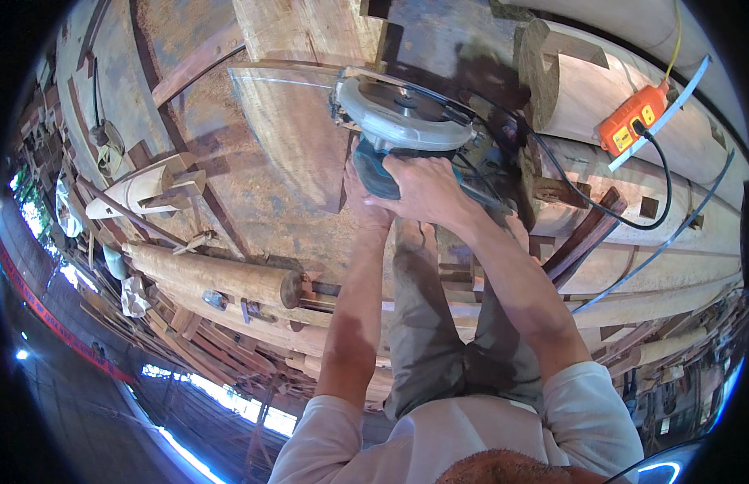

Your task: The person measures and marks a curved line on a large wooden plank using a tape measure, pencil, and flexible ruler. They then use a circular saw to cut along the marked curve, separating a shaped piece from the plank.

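Observation:
A circular saw [407, 121] with a silver-grey guard and a teal body stands at the right end of a wedge-shaped wooden board [290, 133]. My right hand [427, 187] is closed around its teal handle. From the left side my left hand [365, 194] presses against the teal body, its fingers partly hidden behind it. A pale blue line runs along the board's far edge, left of the saw. The saw's blade is mostly covered by the guard.
A black cord [572, 187] loops from the saw's side to an orange power outlet box [633, 118] on a thick log at right. Long round timbers [213, 270] lie at left. A pale plank [306, 32] lies beyond the saw. Sawdust covers the ground.

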Motion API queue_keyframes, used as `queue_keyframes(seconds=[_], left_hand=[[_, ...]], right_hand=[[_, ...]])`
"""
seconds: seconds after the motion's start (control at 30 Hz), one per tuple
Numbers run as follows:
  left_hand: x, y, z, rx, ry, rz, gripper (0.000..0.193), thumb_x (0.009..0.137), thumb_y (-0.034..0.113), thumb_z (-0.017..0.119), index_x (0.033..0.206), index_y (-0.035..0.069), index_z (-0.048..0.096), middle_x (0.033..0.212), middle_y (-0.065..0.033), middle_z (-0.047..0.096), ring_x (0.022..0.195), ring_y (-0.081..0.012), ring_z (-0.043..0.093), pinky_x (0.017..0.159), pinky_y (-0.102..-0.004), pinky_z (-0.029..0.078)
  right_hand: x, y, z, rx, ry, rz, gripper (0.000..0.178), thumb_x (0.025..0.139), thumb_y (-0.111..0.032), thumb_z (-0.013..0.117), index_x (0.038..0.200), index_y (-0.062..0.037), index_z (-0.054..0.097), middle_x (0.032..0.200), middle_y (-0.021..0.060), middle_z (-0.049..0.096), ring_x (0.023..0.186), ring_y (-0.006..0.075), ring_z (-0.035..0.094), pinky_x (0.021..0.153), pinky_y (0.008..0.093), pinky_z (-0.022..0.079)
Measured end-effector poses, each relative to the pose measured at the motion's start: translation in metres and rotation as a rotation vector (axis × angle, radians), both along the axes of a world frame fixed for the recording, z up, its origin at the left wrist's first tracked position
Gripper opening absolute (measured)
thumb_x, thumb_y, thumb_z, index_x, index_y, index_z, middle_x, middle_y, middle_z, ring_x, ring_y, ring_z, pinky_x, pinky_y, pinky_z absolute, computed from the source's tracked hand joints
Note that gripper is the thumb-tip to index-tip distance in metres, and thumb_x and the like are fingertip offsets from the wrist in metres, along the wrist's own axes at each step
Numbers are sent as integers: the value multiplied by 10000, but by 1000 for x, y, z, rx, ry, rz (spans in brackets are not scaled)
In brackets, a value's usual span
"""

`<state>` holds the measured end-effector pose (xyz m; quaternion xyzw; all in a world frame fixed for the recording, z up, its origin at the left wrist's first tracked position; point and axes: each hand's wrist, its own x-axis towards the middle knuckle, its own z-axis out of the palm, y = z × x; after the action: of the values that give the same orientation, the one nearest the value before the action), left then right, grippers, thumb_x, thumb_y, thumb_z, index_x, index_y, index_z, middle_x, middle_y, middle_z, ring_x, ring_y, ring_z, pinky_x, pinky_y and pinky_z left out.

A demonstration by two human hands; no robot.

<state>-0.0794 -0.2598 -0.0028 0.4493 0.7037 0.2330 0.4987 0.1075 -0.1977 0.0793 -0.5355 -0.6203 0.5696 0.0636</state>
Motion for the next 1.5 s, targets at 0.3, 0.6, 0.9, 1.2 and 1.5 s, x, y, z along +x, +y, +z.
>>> queue_keyframes(seconds=[0.3, 0.6, 0.9, 1.2, 1.5], left_hand=[[2, 5, 12, 0, 275, -138, 848, 854, 343, 763, 1589, 76, 435, 1591, -147, 501, 1383, -366, 526, 1139, -480, 429], [-7, 10, 15, 114, 525, -271, 912, 820, 348, 810, 1612, 98, 434, 1437, -168, 610, 1270, -405, 610, 1062, -494, 494], [-21, 8, 9, 145, 523, -312, 908, 821, 357, 794, 1610, 102, 424, 1414, -191, 597, 1251, -431, 584, 1059, -511, 478], [-14, 13, 19, 145, 565, -334, 925, 821, 349, 789, 1626, 114, 400, 1402, -189, 596, 1240, -428, 587, 1067, -498, 483], [-7, 18, 27, 53, 577, -312, 951, 822, 316, 785, 1654, 137, 361, 1372, -178, 611, 1246, -397, 602, 1076, -485, 493]], right_hand=[[-1, -9, -12, 88, 87, -85, 592, 874, -540, 813, 1095, -5, 688, 953, 243, 771, 917, 457, 746, 793, 558, 572], [-8, -5, -17, 37, 99, -61, 540, 889, -487, 805, 1057, 12, 683, 943, 252, 772, 873, 453, 750, 776, 558, 576], [-12, 0, -13, 18, 102, -41, 543, 885, -479, 812, 1062, 18, 682, 917, 261, 767, 849, 443, 754, 766, 555, 582], [-15, -2, -16, 22, 94, -49, 569, 879, -505, 817, 1057, 19, 683, 962, 253, 769, 874, 454, 751, 790, 562, 580], [-15, -3, -16, 44, 74, -74, 578, 872, -549, 816, 1034, -8, 695, 958, 237, 771, 905, 460, 743, 808, 569, 574]])
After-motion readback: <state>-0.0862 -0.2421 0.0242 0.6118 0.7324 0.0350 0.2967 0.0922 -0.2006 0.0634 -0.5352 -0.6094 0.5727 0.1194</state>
